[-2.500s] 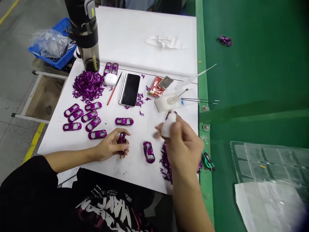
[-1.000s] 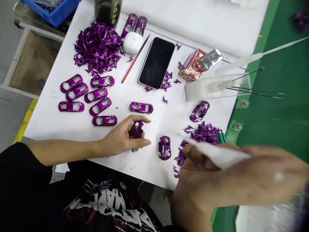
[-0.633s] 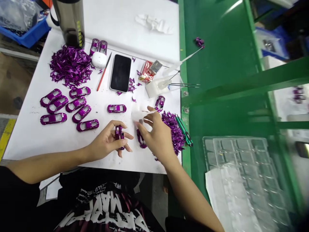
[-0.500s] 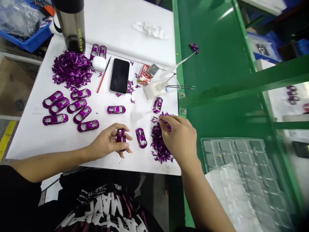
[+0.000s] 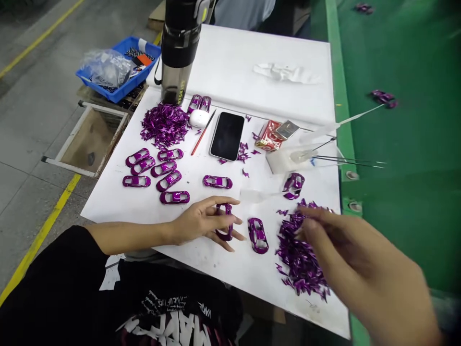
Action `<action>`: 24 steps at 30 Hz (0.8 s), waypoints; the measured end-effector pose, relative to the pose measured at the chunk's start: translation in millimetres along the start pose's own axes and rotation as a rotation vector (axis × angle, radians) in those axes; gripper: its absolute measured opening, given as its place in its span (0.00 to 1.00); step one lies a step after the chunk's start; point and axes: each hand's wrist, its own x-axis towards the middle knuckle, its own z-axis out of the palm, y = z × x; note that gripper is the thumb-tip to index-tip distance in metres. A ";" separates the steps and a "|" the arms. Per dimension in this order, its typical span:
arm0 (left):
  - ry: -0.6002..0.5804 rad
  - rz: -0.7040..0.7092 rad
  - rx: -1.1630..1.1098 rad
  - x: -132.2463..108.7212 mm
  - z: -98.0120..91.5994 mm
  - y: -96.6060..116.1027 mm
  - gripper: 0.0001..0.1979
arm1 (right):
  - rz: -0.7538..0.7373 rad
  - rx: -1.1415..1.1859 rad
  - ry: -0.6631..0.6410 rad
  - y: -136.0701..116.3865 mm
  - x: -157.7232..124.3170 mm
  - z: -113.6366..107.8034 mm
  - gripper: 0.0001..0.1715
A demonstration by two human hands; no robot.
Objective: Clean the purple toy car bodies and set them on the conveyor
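Observation:
My left hand (image 5: 201, 222) grips a purple toy car body (image 5: 224, 222) by its sides, tilted on edge above the white board. My right hand (image 5: 363, 259) reaches over a pile of small purple pieces (image 5: 302, 254); its thumb and index finger are bent with their tips a little apart, and nothing shows clearly between them. Another purple car body (image 5: 258, 235) lies between the hands. One more car body (image 5: 293, 186) rests above the pile, beside a whitish strip (image 5: 259, 194). Several car bodies (image 5: 163, 168) lie in a group to the left.
A second purple pile (image 5: 164, 125) lies near a dark bottle (image 5: 178, 57). A phone (image 5: 226, 136), a red brush (image 5: 202, 133), a white case (image 5: 199, 118), a red packet (image 5: 269, 136) and a white block with tweezers (image 5: 281, 161) stand further back. A green surface (image 5: 406, 144) borders the right.
The view has swung left, so the board sits further right. My right hand's fingertips have parted slightly over the pile. My left hand still holds the toy car body.

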 end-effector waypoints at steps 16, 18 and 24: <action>0.175 0.034 0.052 -1.2 4.6 -4.4 0.21 | -0.448 0.039 0.456 -68.6 -40.6 80.3 0.18; 0.175 0.041 0.056 -1.1 3.6 -5.4 0.19 | -0.466 0.032 0.464 -67.9 -41.4 83.7 0.18; 0.186 0.080 0.092 -2.0 1.3 -9.9 0.17 | -0.475 -0.017 0.547 -68.2 -43.5 94.7 0.20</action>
